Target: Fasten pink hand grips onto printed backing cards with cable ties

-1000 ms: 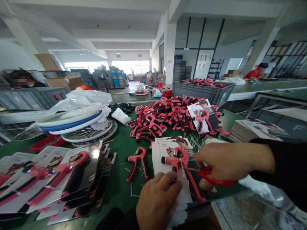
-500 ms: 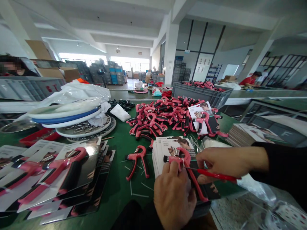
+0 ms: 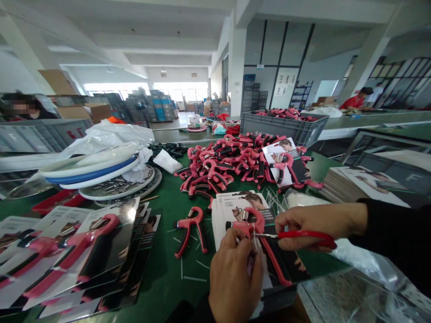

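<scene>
from where i watch, my left hand [image 3: 235, 273] is pinched narrow on the pink and black hand grip [image 3: 261, 217]. this grip lies on a stack of printed cards [image 3: 220, 220] on the green worktop [image 3: 164, 255]. my right hand [image 3: 296, 222] is curled round the metal scissors with red handles [image 3: 305, 233], and their tip points at the middle of the grip. i cannot tell how wide the blades are.

the big gray plastic crate [image 3: 283, 130] at the back is full of more pink and black grips. to the left, the white round plate [image 3: 88, 194] holds little silver metal bits. the shallow red plastic tray [image 3: 50, 205] is just beside it, with small things in it that i see too poorly to name.
</scene>
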The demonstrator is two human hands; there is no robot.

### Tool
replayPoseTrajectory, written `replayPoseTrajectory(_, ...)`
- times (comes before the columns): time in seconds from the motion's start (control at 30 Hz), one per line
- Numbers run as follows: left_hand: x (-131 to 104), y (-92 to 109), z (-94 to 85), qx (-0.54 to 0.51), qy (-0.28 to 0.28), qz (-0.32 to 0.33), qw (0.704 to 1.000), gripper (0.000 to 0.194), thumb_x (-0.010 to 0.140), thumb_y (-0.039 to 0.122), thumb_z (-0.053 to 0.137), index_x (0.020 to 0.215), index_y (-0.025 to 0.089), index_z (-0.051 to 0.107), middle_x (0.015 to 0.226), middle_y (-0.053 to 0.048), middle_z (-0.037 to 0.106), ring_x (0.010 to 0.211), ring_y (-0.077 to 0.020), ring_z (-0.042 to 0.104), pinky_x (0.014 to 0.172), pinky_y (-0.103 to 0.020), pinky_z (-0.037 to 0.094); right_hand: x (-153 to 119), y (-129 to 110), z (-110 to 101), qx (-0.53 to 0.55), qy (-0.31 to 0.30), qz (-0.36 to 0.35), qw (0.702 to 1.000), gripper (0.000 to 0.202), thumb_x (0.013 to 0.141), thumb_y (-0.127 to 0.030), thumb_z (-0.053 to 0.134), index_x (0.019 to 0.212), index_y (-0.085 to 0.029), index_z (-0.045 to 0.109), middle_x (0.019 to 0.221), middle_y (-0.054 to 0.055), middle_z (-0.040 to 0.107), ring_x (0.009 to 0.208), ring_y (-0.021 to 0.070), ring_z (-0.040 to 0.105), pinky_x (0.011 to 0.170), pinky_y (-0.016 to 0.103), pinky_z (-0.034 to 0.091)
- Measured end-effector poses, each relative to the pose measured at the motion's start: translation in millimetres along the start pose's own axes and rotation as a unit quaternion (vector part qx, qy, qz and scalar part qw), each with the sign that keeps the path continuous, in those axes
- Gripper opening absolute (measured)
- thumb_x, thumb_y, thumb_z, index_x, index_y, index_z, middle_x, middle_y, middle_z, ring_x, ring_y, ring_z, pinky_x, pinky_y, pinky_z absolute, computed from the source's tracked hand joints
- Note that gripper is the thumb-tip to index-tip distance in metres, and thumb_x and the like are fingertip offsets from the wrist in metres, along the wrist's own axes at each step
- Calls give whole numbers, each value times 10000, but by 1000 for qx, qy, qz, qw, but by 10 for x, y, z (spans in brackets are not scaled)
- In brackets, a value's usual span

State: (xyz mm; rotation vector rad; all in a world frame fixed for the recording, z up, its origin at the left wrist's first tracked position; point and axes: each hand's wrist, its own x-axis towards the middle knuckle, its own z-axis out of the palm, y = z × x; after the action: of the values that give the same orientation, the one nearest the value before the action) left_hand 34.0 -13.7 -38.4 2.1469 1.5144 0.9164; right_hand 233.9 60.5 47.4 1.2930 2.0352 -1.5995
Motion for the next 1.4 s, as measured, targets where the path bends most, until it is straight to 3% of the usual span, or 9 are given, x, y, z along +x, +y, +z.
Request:
replayPoseTrajectory(0.37, 10, -61, 23, -32, 3, 55, 998, 114, 816, 174, 488, 831, 225, 589, 897, -52, 541, 810, -194, 563, 636, -289, 423, 56, -321, -72, -87, -35, 55, 994, 466, 757, -603, 558, 875, -152, 545, 483, -79, 442, 355, 58, 390, 336, 162, 332)
replayPoseTrajectory(0.53, 6, -99, 14, -30, 5, 56, 998, 106, 820, 183, 477, 772, 216, 566, 873, -51, 554, 790, -197, 574, 606, -284, 411, 18, -224, 47, -148, 51, -6, 988, 452, 747, -587, 571, 790, -137, 591, 557, -45, 457, 465, 68, 389, 436, 185, 356)
replayPoseTrajectory(0.73, -19, -91, 41, -55, 8, 59, 997, 134, 837, 201, 460, 822, 225, 591, 912, -57, 560, 812, -202, 571, 639, -295, 417, -44, -70, 140, -86, 44, -14, 995, 495, 751, -641, 515, 818, -151, 532, 556, -41, 465, 476, 97, 442, 441, 206, 375)
replayPoseTrajectory(0.93, 40, -345, -99, -246, 132, -77, 957, 226, 899, 344, 375, 749, 209, 478, 711, 5, 479, 633, -129, 498, 572, -221, 423, -300, -264, 138, -149, 47, 39, 987, 422, 719, -578, 595, 899, -201, 536, 631, -36, 490, 501, 97, 415, 428, 198, 311)
replayPoseTrajectory(1.03, 69, -634, -373, -105, 83, -116, 984, 237, 838, 424, 483, 734, 214, 515, 617, 29, 503, 551, -130, 485, 524, -226, 378, -382, -416, 216, -283, 110, 52, 951, 384, 590, -512, 721, 830, -235, 605, 676, -19, 530, 556, 128, 459, 451, 216, 295)
replayPoseTrajectory(1.13, 51, -794, -592, 107, 137, -194, 966, 166, 793, 374, 547, 865, 225, 565, 703, 6, 582, 592, -166, 544, 519, -247, 356, -341, -502, 274, -349, 114, 39, 929, 395, 531, -507, 758, 804, -247, 638, 654, -25, 537, 533, 128, 456, 441, 216, 264)
replayPoseTrajectory(1.2, 2, -753, -613, 103, 142, -165, 971, 207, 796, 362, 548, 946, 221, 569, 776, -13, 605, 618, -170, 560, 535, -255, 392, -270, -524, 278, -354, 98, 17, 930, 413, 521, -526, 756, 808, -251, 646, 636, -35, 535, 520, 124, 453, 447, 214, 269)
replayPoseTrajectory(1.33, -126, -434, -427, -69, -12, -7, 998, 174, 816, 324, 549, 940, 243, 641, 907, -28, 654, 726, -150, 611, 645, -236, 482, -144, -532, 231, -309, 69, -16, 948, 464, 502, -551, 754, 838, -245, 660, 671, -34, 554, 563, 134, 499, 485, 210, 315)
replayPoseTrajectory(1.4, -158, -296, -334, -77, -43, 28, 996, 186, 795, 218, 563, 935, 269, 674, 964, -24, 661, 803, -156, 630, 706, -236, 489, -107, -538, 203, -295, 58, -14, 954, 492, 494, -568, 751, 852, -242, 668, 686, -29, 558, 580, 140, 514, 487, 206, 322)
